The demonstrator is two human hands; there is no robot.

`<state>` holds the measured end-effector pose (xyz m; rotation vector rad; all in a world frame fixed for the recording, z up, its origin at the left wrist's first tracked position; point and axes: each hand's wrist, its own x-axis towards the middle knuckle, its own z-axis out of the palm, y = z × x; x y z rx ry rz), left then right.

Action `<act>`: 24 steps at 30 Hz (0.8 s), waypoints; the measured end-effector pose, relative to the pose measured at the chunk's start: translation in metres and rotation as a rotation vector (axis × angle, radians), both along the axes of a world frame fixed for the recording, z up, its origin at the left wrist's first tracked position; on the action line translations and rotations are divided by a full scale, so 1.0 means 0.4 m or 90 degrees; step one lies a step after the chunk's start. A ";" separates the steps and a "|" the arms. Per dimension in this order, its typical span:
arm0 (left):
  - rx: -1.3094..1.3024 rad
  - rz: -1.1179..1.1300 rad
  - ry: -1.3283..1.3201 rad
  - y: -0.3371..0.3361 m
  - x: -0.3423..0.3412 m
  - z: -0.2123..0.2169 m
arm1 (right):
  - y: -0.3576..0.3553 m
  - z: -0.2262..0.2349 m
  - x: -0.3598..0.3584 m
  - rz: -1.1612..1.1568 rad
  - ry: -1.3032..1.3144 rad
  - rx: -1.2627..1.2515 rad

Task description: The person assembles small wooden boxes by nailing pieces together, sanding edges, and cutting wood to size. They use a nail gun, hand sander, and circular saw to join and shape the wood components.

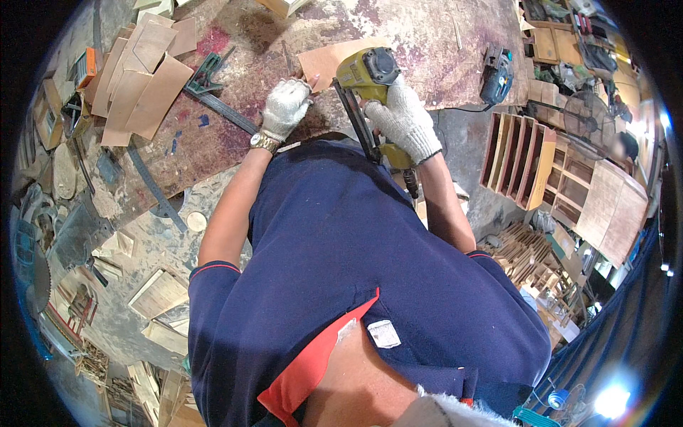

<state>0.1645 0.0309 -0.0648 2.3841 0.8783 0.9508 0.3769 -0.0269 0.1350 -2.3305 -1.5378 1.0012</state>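
Note:
A yellow-green nail gun [361, 74] with a dark head and a long black magazine is gripped by my right hand [404, 119], in a white knit glove. Its head overlaps a thin brown wooden board [319, 60] on the worktable. Close to the board's left edge is my left hand [286, 107], gloved in white with a watch at the wrist. Its fingers are curled together and their tips meet the board's near-left corner. Whatever they pinch, if anything, is too small to tell. The nail gun's nose is hidden.
The worktable [238, 146] is stained and scuffed. Thin brown panels [146, 78] are stacked at left, beside a green clamp [208, 73] with a long metal bar. A blue power tool [496, 77] with a cord lies at right. Slatted wooden frames [518, 158] stand beyond the table's right side.

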 end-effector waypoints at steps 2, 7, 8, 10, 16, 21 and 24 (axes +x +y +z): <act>-0.011 -0.004 0.007 0.000 0.000 0.002 | 0.001 0.005 -0.003 0.000 -0.009 -0.004; -0.058 0.006 -0.012 0.005 0.003 0.027 | 0.003 0.036 -0.014 -0.021 -0.016 0.060; -0.096 0.018 -0.020 0.008 0.006 0.032 | 0.005 0.044 -0.016 -0.028 -0.013 0.072; -0.296 0.077 -0.087 0.015 0.016 0.037 | 0.002 0.063 -0.019 -0.050 0.049 0.083; -0.596 0.256 -0.407 0.103 0.056 -0.029 | -0.005 0.098 -0.027 -0.098 0.109 0.064; -0.829 0.382 -0.316 0.197 0.051 -0.081 | -0.008 0.101 -0.020 -0.101 0.120 0.077; -0.962 0.348 -0.337 0.243 0.052 -0.088 | -0.008 0.098 -0.017 -0.078 0.104 0.082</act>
